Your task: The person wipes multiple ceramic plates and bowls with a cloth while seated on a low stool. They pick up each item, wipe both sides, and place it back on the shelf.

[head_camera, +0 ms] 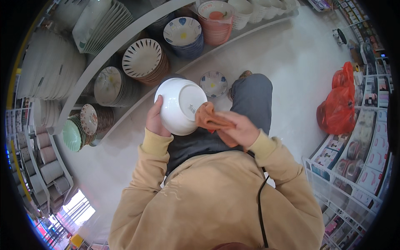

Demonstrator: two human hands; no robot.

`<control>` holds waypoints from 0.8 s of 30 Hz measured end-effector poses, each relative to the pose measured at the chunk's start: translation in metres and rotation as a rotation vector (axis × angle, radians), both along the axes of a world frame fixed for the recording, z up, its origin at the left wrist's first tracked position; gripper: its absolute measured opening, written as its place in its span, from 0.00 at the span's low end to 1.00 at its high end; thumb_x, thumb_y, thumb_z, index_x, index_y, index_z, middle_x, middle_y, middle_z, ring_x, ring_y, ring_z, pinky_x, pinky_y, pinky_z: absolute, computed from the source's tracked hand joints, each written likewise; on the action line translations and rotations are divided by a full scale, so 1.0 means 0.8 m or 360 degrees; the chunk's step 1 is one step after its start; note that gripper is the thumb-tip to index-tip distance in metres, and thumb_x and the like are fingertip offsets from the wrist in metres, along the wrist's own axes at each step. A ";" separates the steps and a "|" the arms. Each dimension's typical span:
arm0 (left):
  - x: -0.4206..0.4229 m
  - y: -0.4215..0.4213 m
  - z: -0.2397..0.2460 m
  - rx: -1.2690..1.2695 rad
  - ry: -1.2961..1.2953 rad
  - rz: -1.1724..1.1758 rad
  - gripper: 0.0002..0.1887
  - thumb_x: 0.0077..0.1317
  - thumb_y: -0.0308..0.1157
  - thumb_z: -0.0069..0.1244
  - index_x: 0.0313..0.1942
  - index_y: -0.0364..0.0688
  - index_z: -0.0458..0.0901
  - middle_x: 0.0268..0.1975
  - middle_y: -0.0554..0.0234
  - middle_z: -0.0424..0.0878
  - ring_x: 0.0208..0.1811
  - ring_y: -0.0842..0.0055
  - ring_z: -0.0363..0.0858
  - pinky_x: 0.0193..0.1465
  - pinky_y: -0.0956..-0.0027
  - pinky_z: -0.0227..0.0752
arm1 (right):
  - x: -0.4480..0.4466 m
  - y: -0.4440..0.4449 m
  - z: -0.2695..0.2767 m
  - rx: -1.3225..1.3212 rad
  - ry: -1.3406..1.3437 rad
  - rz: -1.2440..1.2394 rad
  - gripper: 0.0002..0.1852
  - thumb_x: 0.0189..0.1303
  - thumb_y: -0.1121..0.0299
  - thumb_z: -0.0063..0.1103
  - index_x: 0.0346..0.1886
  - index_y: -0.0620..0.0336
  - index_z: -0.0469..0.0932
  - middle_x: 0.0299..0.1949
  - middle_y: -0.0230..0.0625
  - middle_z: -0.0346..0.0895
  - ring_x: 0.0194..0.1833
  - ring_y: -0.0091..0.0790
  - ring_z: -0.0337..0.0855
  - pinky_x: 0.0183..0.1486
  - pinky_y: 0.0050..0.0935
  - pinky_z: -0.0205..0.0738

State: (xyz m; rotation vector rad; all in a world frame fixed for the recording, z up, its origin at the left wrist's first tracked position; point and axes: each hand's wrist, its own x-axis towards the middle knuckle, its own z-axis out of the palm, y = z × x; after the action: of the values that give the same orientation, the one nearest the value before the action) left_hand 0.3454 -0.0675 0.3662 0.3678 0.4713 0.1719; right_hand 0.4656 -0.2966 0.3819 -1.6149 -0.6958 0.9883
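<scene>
My left hand (157, 118) grips the rim side of a white ceramic bowl (168, 106), which is tilted so its foot ring and underside face up. A small printed mark shows on its base. My right hand (239, 126) is closed on a crumpled orange-brown cloth (212, 118), whose bunched end lies against the bowl's base edge. The bowl is held over my lap. Just beyond it, a patterned plate (213, 84) with a yellow centre lies on the floor near my foot.
Low shelves (125, 115) ahead and to the left carry stacked plates and bowls (142, 57), among them a pink stack (215, 22). Red plastic bags (337, 106) stand at right beside shelves of boxed goods (372, 156). A black cord (260, 203) hangs down my front.
</scene>
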 end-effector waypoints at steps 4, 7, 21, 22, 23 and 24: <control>0.002 -0.016 -0.011 -0.0127 0.0132 0.0101 0.28 0.73 0.44 0.39 0.65 0.36 0.61 0.64 0.49 0.69 0.64 0.56 0.69 0.68 0.54 0.60 | 0.032 0.011 0.001 0.0092 0.0428 -0.0925 0.25 0.64 0.73 0.49 0.66 0.60 0.63 0.53 0.41 0.76 0.51 0.31 0.79 0.54 0.28 0.72; 0.010 -0.017 -0.010 -0.0062 -0.0120 0.0099 0.28 0.73 0.44 0.40 0.65 0.33 0.60 0.62 0.48 0.71 0.62 0.57 0.72 0.66 0.55 0.63 | -0.004 0.030 -0.018 -0.0142 -0.0479 -0.0657 0.24 0.64 0.71 0.49 0.64 0.61 0.66 0.52 0.48 0.76 0.53 0.40 0.78 0.57 0.32 0.69; 0.131 -0.031 -0.067 0.2348 0.0305 -0.0769 0.20 0.65 0.47 0.52 0.33 0.35 0.84 0.27 0.51 0.84 0.23 0.64 0.80 0.31 0.66 0.73 | 0.156 -0.047 -0.006 0.0522 0.0825 -0.1483 0.22 0.62 0.75 0.53 0.60 0.67 0.65 0.51 0.46 0.75 0.48 0.39 0.81 0.48 0.34 0.79; 0.152 -0.041 -0.085 0.2613 0.0227 -0.0857 0.20 0.65 0.48 0.51 0.32 0.38 0.84 0.28 0.48 0.83 0.26 0.58 0.81 0.33 0.62 0.74 | 0.177 -0.042 -0.007 0.0571 0.0815 -0.1487 0.22 0.63 0.75 0.53 0.60 0.67 0.65 0.51 0.46 0.75 0.48 0.39 0.80 0.49 0.34 0.79; 0.173 -0.053 -0.107 0.2906 0.0127 -0.0915 0.20 0.65 0.49 0.49 0.32 0.40 0.84 0.29 0.46 0.83 0.29 0.52 0.81 0.34 0.57 0.75 | 0.195 -0.037 -0.012 0.0615 0.0790 -0.1500 0.22 0.63 0.75 0.52 0.60 0.67 0.65 0.51 0.45 0.75 0.48 0.39 0.80 0.49 0.34 0.78; 0.193 -0.065 -0.130 0.3025 0.0204 -0.1076 0.20 0.66 0.49 0.48 0.31 0.40 0.84 0.29 0.47 0.83 0.30 0.52 0.82 0.35 0.56 0.75 | 0.209 -0.032 -0.020 0.0623 0.0793 -0.1478 0.22 0.63 0.75 0.52 0.61 0.67 0.65 0.52 0.45 0.74 0.49 0.39 0.80 0.49 0.34 0.78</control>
State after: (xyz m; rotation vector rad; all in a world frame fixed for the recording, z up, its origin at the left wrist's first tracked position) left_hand 0.4997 -0.1199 0.2621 2.3692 0.1425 -0.1279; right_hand 0.6330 -0.3222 0.3660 -1.0719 0.2131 0.4711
